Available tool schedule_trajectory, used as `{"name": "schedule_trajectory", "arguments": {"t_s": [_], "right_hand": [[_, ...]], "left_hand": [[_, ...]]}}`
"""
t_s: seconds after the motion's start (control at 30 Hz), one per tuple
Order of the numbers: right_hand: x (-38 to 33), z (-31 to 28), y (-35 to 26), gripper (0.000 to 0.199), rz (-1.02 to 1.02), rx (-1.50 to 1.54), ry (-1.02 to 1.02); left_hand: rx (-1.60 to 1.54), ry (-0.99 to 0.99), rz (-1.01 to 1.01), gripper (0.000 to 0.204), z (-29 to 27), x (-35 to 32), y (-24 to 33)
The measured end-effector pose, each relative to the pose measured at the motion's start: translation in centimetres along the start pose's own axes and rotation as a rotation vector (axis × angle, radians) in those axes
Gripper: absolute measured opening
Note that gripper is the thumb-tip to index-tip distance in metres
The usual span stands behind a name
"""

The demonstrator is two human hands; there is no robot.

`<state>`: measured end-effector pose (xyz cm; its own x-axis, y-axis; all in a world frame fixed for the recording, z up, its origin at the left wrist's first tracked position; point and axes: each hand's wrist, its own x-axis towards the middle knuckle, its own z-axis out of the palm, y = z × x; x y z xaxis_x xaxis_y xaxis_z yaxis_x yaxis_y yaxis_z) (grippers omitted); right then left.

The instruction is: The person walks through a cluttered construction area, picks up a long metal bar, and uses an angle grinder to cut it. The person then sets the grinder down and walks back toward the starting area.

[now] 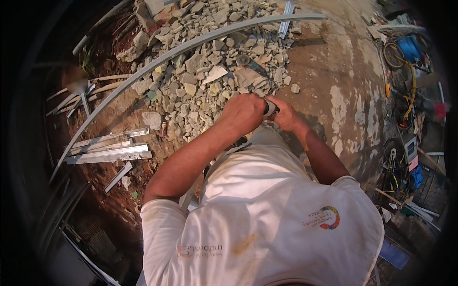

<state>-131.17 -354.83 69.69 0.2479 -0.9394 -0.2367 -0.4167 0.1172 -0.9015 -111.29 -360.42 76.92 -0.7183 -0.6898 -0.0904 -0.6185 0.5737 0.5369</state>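
Observation:
My left hand (242,113) is closed, with a short black-and-silver cylindrical piece (271,108) at its thumb side. From the other side, my right hand (285,114) grips the same piece, its fingers wrapped round it. Most of that piece is hidden by the hands, so its kind does not show. A small dark part (241,142) appears below my left wrist, partly covered by my shirt. Just beyond the hands, an angle grinder (252,64) with a round disc lies on the broken rubble (191,66).
A long light metal profile (186,46) crosses the rubble from left to right. Shorter metal channels (109,151) lie stacked at left, near wooden poles (107,86). Stained concrete ground (329,86) extends at right. A bicycle (405,105) and a blue drum (409,47) stand at the far right.

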Motion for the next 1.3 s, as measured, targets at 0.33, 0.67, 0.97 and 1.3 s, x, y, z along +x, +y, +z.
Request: {"name": "schedule_trajectory", "arguments": {"t_s": [0.33, 0.67, 0.97, 1.3], "right_hand": [[-2.0, 0.8, 1.0, 0.064, 0.004, -0.157, -0.118], [0.2, -1.0, 4.2, 0.063, -0.028, -0.2, -0.103], [1.2, -4.9, 6.0, 0.055, 0.059, -0.144, -0.241], [0.9, -6.5, 22.7, 0.077, 0.557, -0.156, -0.056]], "left_hand": [[-0.145, -0.071, 0.008, 0.013, 2.7, -2.2, -1.3], [-0.255, -0.025, -0.054, 0.014, 4.6, 1.0, -3.2], [-0.394, -0.009, -0.113, 0.012, 8.9, 4.0, -3.7], [-0.206, 0.076, -0.333, 0.04, 14.1, 7.8, -3.8]]}}
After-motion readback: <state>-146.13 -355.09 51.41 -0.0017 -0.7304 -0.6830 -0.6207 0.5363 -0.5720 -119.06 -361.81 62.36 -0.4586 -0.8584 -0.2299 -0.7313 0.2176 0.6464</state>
